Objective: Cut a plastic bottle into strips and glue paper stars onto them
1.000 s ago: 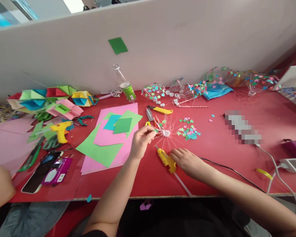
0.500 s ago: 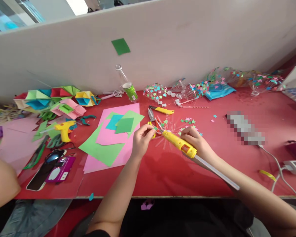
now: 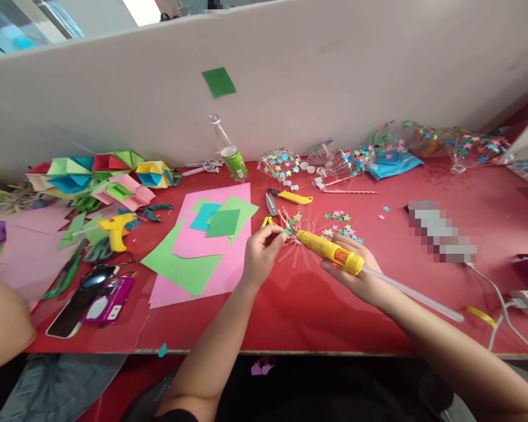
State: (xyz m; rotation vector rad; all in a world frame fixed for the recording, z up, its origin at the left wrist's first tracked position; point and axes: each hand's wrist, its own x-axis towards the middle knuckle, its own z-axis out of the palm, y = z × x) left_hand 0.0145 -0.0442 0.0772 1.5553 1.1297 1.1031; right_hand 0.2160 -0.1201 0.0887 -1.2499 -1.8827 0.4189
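Observation:
My right hand (image 3: 356,271) grips a yellow glue gun (image 3: 330,251) with a clear glue stick (image 3: 416,293) jutting out behind. Its nozzle points left at a small green paper star (image 3: 286,231) pinched in my left hand (image 3: 260,252). Under the nozzle lies a clear plastic fan piece (image 3: 297,249) cut into strips. A heap of small paper stars (image 3: 341,225) lies just beyond my right hand on the red table (image 3: 317,310).
Pink and green paper sheets (image 3: 202,246) lie left of my hands, scissors (image 3: 270,208) and a yellow cutter (image 3: 293,197) behind them. A second glue gun (image 3: 114,230), folded paper shapes (image 3: 101,176) and a phone (image 3: 77,302) sit at left. Another person's arm (image 3: 2,322) shows at far left. Cables (image 3: 497,299) run at right.
My right hand picked the yellow glue gun up off the table and brought its nozzle to the piece in my left hand. The left hand has stayed nearly still.

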